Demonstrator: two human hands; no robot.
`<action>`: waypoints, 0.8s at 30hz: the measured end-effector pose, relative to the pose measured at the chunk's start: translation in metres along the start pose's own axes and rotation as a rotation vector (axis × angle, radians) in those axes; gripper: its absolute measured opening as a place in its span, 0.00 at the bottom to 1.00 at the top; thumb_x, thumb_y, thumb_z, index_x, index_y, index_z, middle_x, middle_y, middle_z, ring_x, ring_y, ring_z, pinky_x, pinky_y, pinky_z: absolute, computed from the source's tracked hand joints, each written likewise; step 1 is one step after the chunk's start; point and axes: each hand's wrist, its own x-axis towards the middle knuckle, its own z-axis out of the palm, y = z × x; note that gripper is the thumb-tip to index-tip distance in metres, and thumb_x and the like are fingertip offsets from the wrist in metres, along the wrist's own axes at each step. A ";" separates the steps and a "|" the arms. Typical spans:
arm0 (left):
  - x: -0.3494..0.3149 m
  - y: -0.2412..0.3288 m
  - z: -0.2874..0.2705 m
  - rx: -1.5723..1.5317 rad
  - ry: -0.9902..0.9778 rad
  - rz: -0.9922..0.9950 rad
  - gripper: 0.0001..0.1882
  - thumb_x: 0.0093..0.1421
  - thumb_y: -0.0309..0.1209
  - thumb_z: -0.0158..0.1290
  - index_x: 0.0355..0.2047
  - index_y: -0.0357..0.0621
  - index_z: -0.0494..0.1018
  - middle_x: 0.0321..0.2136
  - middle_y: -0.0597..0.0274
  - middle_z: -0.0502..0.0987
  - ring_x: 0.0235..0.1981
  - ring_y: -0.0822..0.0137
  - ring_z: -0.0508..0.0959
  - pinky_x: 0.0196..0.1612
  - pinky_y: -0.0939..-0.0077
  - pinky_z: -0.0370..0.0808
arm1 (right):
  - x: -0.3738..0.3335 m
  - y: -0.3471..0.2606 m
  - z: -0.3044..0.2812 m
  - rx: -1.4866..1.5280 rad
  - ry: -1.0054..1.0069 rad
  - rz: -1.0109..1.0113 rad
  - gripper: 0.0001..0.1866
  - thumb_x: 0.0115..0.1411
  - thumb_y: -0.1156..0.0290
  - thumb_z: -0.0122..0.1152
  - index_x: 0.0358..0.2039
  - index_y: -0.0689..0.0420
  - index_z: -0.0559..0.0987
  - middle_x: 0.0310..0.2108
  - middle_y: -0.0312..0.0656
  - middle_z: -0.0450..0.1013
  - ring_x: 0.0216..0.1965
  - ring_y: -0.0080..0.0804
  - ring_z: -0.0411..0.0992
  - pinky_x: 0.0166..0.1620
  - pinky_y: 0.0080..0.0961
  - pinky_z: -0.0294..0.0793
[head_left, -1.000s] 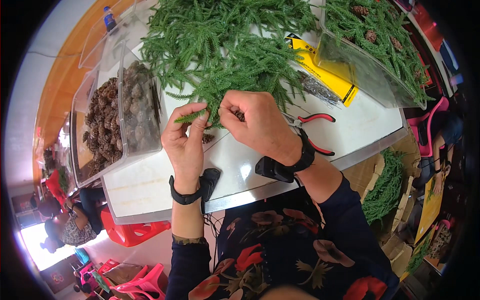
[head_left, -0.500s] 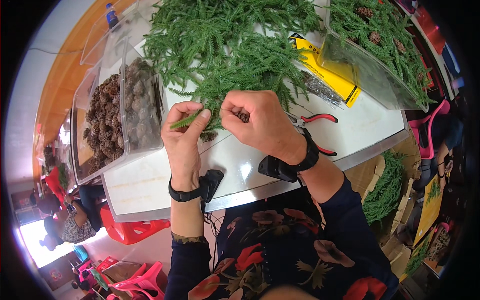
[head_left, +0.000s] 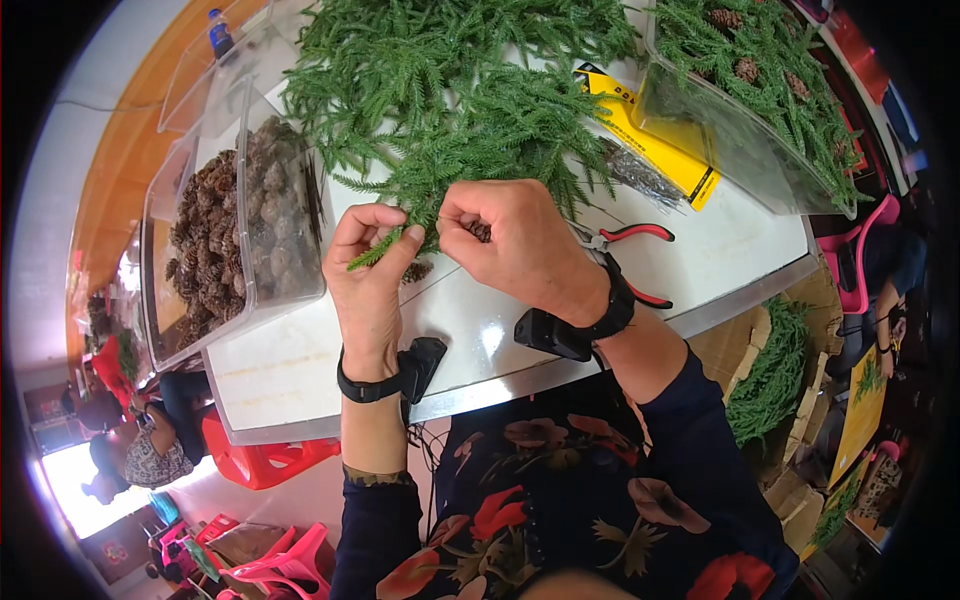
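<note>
The left hand pinches a green, feathery sprig; the right hand curls closed round a brown, scaly pinecone. Just right of that grip, red-handled metal pliers!

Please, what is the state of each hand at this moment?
Left hand: closed, pinching a green sprig.
Right hand: closed, with a pine cone inside its curled fingers.

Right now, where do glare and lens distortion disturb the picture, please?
Head view: glare spots the white tabletop near its front, and the bright area at lower left is washed out; also in the head view, the table's metal edge bows, while the left hand and its green sprig look fairly sharp.
</note>
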 end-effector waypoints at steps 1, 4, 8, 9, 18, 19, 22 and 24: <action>0.000 0.000 0.001 0.013 0.003 0.006 0.11 0.52 0.13 0.56 0.34 0.39 0.73 0.32 0.70 0.73 0.32 0.81 0.70 0.38 0.88 0.67 | 0.000 0.000 0.000 -0.004 0.005 -0.007 0.04 0.51 0.78 0.60 0.23 0.64 0.74 0.17 0.44 0.72 0.19 0.31 0.72 0.25 0.24 0.70; 0.000 -0.001 0.000 0.060 0.001 0.022 0.11 0.52 0.13 0.57 0.34 0.39 0.73 0.31 0.70 0.73 0.31 0.81 0.70 0.37 0.88 0.67 | 0.000 0.000 0.000 -0.032 0.005 -0.023 0.04 0.51 0.78 0.60 0.23 0.63 0.74 0.17 0.44 0.71 0.19 0.34 0.72 0.25 0.25 0.70; -0.001 -0.001 0.004 0.127 -0.025 0.054 0.11 0.52 0.14 0.57 0.34 0.39 0.73 0.31 0.71 0.74 0.30 0.82 0.70 0.35 0.89 0.67 | 0.000 0.001 -0.001 -0.094 0.002 -0.050 0.04 0.51 0.78 0.59 0.23 0.63 0.74 0.18 0.45 0.70 0.19 0.37 0.71 0.25 0.26 0.69; -0.001 0.000 0.007 0.129 -0.039 0.069 0.11 0.52 0.14 0.57 0.35 0.39 0.73 0.31 0.70 0.74 0.30 0.82 0.70 0.34 0.90 0.67 | 0.000 0.002 0.000 -0.103 0.008 -0.062 0.04 0.51 0.78 0.59 0.23 0.63 0.74 0.18 0.45 0.70 0.19 0.38 0.71 0.25 0.26 0.69; 0.001 0.000 -0.004 -0.002 0.051 0.004 0.08 0.55 0.19 0.59 0.36 0.38 0.74 0.31 0.67 0.76 0.32 0.79 0.73 0.37 0.86 0.69 | 0.002 -0.002 0.004 0.063 0.085 -0.070 0.10 0.51 0.77 0.66 0.32 0.63 0.75 0.25 0.43 0.73 0.23 0.30 0.73 0.28 0.24 0.72; 0.002 -0.001 -0.004 -0.002 0.056 0.008 0.08 0.55 0.19 0.59 0.36 0.38 0.74 0.31 0.67 0.76 0.32 0.79 0.73 0.37 0.86 0.69 | 0.002 -0.002 0.004 0.065 0.081 -0.074 0.10 0.51 0.77 0.66 0.32 0.63 0.75 0.25 0.43 0.73 0.23 0.30 0.73 0.28 0.24 0.72; 0.003 -0.001 -0.006 -0.085 0.070 0.004 0.07 0.57 0.21 0.58 0.36 0.38 0.74 0.32 0.65 0.77 0.32 0.78 0.73 0.38 0.85 0.70 | 0.001 -0.001 -0.001 0.054 -0.010 -0.046 0.14 0.50 0.78 0.69 0.36 0.63 0.75 0.29 0.40 0.72 0.26 0.24 0.73 0.30 0.20 0.73; 0.003 -0.002 -0.007 -0.100 0.073 0.000 0.07 0.57 0.21 0.58 0.36 0.38 0.74 0.33 0.65 0.77 0.32 0.78 0.73 0.37 0.85 0.70 | 0.002 0.001 0.000 0.043 0.002 -0.069 0.14 0.50 0.78 0.68 0.36 0.63 0.75 0.29 0.39 0.72 0.26 0.23 0.73 0.30 0.19 0.73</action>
